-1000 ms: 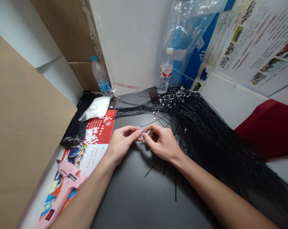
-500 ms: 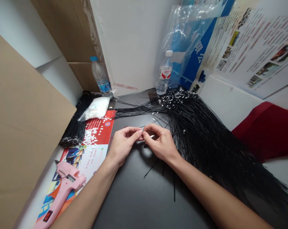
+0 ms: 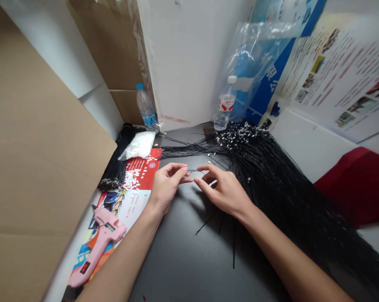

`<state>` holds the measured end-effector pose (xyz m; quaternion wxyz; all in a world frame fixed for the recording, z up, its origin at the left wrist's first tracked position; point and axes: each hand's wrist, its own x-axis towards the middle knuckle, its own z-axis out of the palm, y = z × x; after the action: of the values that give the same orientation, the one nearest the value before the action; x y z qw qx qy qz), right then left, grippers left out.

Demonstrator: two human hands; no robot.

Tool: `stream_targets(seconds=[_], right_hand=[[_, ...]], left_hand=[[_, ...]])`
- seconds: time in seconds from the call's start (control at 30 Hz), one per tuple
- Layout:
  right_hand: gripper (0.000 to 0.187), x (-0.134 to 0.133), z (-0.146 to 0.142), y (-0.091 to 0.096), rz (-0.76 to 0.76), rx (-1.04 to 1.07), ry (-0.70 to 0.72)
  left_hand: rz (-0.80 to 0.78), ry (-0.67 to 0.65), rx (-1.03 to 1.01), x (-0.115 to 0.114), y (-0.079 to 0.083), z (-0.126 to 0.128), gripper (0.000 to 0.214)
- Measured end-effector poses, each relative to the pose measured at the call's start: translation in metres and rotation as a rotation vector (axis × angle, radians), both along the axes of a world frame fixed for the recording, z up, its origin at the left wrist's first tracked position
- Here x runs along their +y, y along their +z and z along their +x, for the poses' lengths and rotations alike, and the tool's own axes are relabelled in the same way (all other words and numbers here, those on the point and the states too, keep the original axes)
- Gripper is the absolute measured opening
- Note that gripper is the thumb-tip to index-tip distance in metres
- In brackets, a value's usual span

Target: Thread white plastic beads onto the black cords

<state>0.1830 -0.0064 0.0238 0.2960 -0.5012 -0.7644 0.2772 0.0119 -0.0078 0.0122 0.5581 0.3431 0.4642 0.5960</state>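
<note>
Over the middle of the dark table, the thumb and forefinger of my left hand (image 3: 168, 184) pinch a thin black cord (image 3: 193, 170). A short length of the cord sticks out toward my right hand (image 3: 222, 188). The thumb and forefinger of that hand are apart, just right of the cord, with nothing visible gripped between them. To the right lies a large heap of black cords (image 3: 271, 188), many ending in small white tips (image 3: 240, 133). A thinner row of cords (image 3: 189, 150) stretches leftward behind my hands.
On the left, a pink glue gun (image 3: 104, 235) rests on printed sheets (image 3: 148, 176) with scattered white bits (image 3: 131, 180). A bag of white pieces (image 3: 141, 144) and two bottles (image 3: 145, 107) stand farther back. A cardboard panel (image 3: 45, 167) rises at left; red cloth (image 3: 356, 184) lies right.
My right hand has parted from the left, its fingers opening. The left still pinches, and the black cord between them now shows. The whole view has shifted slightly.
</note>
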Motion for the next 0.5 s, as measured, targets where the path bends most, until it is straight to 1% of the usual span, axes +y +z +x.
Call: stream_targets(seconds=[0.07,0.13,0.2,0.27,0.3,0.33,0.4,0.43,0.47,0.5], right_hand=[[0.026,-0.005,0.008,0.019,-0.041,-0.128,0.036],[0.028,-0.009,0.014,0.038,-0.034,-0.223,0.089],[0.035,-0.009,0.02,0.056,0.002,-0.292,0.14],[0.034,-0.001,0.03,0.069,0.066,-0.343,0.118],[0.032,0.006,0.037,0.075,0.115,-0.378,0.06],[0.028,0.016,0.045,0.079,0.176,-0.428,-0.036],[0.019,0.041,0.064,0.083,0.281,-0.61,-0.304],[0.016,0.053,0.072,0.084,0.267,-0.728,-0.426],[0.016,0.065,0.08,0.084,0.214,-0.821,-0.508],[0.017,0.074,0.086,0.084,0.144,-0.891,-0.562]], left_hand=[[0.022,0.066,-0.037,0.002,0.006,-0.007,0.024],[0.021,0.071,-0.059,0.002,0.011,-0.013,0.025],[0.031,0.018,-0.05,0.002,0.015,-0.014,0.027],[0.035,-0.053,0.004,0.001,0.018,-0.015,0.031],[0.037,-0.082,0.087,0.001,0.02,-0.017,0.032],[0.049,-0.089,0.21,0.0,0.021,-0.021,0.03],[0.09,-0.043,0.53,-0.002,0.022,-0.036,0.019],[0.102,0.002,0.672,-0.004,0.022,-0.047,0.011],[0.092,0.069,0.739,-0.006,0.021,-0.059,0.008],[0.066,0.135,0.719,-0.009,0.02,-0.072,0.009]])
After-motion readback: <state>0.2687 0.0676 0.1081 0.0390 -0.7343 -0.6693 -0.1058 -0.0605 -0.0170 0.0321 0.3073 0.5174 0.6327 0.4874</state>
